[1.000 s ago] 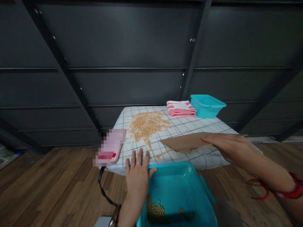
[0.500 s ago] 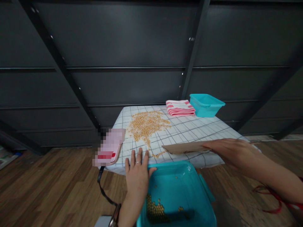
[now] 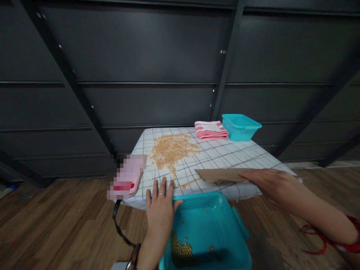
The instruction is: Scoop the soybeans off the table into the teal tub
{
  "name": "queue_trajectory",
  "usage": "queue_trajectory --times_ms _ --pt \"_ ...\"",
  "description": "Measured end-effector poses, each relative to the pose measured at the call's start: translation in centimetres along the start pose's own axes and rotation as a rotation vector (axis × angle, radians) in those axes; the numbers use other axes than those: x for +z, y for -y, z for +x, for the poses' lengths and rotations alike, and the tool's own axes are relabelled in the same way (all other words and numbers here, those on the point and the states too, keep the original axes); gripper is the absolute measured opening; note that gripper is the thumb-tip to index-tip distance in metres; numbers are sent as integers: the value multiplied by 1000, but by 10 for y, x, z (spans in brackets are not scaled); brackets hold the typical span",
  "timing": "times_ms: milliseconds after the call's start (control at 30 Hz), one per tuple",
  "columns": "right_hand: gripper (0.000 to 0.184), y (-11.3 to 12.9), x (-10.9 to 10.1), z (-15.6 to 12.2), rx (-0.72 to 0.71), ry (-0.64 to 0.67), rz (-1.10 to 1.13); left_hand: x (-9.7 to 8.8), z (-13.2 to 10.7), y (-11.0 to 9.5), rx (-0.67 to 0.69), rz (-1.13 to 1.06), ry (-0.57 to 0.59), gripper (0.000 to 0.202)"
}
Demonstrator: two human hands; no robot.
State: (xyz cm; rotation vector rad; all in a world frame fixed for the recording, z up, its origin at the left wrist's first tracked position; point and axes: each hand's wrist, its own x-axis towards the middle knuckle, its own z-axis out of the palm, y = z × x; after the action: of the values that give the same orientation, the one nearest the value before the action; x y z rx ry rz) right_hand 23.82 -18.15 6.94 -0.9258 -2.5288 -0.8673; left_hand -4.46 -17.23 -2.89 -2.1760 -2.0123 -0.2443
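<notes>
A pile of yellow beans (image 3: 173, 150) lies spread on a small table with a white checked cloth (image 3: 225, 157). My left hand (image 3: 161, 204) grips the far left rim of a turquoise tub (image 3: 213, 232), fingers flat on the table edge and thumb over the rim. The tub sits below the table's front edge and holds some beans (image 3: 181, 249) in its near left corner. My right hand (image 3: 271, 180) holds a flat brown piece of cardboard (image 3: 221, 174) low over the cloth, its left tip near a thin trail of beans.
A folded pink-and-white striped towel (image 3: 210, 130) and a second turquoise tub (image 3: 240, 126) stand at the table's far right. A pink blurred object (image 3: 126, 176) with a black strap (image 3: 119, 225) hangs off the left edge. Dark metal wall behind, wooden floor (image 3: 56, 225) around.
My right hand has lowered the cardboard closer to the cloth and drawn it slightly toward me. My left hand has stayed on the tub's rim. The view shifted a little.
</notes>
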Motion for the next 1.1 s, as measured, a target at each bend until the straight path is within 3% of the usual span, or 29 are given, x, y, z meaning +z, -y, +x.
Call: queue_trajectory --times_ms 300,500,900,1100 --pt "33 29 -9 5 17 -15 195 1 0 1 13 -7 0 51" --pt "39 38 -20 3 -17 -48 192 3 -1 1 13 10 -19 48" --pt "36 33 -31 -6 -27 -132 118 1 -1 1 -1 -24 -8 49" --pt "35 19 -14 5 -3 -119 97 1 -1 0 5 -18 -16 50"
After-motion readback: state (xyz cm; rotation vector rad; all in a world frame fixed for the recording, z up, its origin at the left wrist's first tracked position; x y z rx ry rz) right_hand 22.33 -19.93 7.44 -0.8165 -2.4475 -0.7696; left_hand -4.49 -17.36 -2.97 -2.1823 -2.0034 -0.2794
